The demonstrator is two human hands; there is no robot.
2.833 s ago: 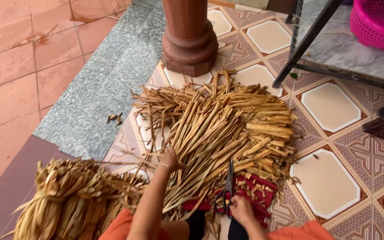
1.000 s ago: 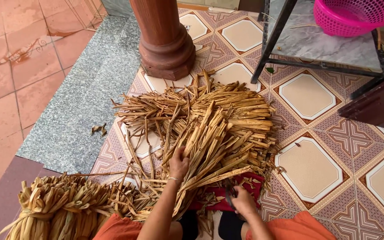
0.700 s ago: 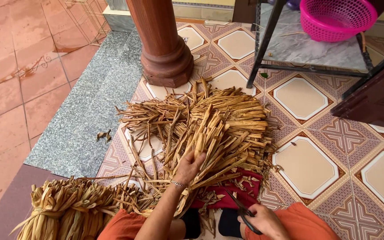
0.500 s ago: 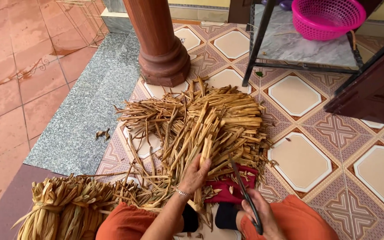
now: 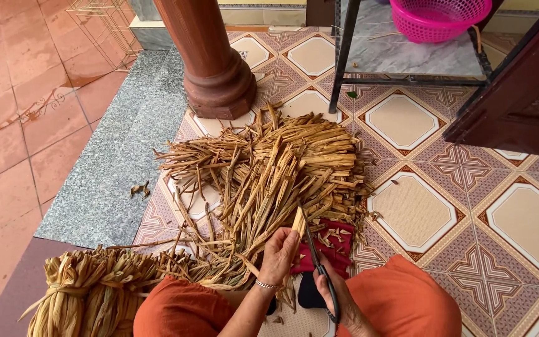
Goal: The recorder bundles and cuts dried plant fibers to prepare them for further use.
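My left hand (image 5: 279,253) grips a dried tan leaf strip (image 5: 298,220) by its lower part, with the cut end sticking up. My right hand (image 5: 335,298) holds black scissors (image 5: 317,265), blades pointing up beside that strip. Just beyond both hands lies a big loose pile of dried leaf strips (image 5: 276,171) on the patterned tile floor. A red cloth (image 5: 332,244) with small cut scraps on it lies under the scissors. My orange-clad knees frame the bottom of the view.
A tied bundle of dried leaves (image 5: 92,290) lies at the lower left. A round brown pillar base (image 5: 219,87) stands beyond the pile. At the upper right are a metal-framed stand with a stone shelf (image 5: 407,53), a pink basket (image 5: 438,15) and dark wooden furniture (image 5: 525,100).
My left hand pulled one strip out of the pile toward me and raised it. My right hand brought the scissors up next to it. The view shifted nearer and to the right.
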